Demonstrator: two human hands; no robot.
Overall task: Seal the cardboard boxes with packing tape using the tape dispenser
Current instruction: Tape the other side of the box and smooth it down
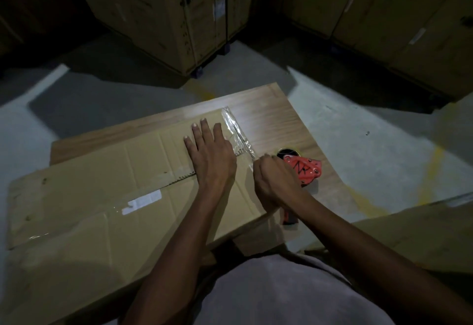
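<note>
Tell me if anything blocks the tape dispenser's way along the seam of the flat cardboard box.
The left hand lies flat on the cardboard box, right on the seam, beside the tape dispenser that the right hand grips. Loose tape rises past it. Beyond the hand, the seam looks clear.

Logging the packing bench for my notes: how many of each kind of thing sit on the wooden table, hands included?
Flat brown cardboard box: 1
Red tape dispenser: 1
Clear packing tape strip: 1
Hands: 2, left hand, right hand
Total: 5

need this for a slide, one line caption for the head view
Left hand flat on a cardboard box while the right hand grips a red tape dispenser at its end.
</note>
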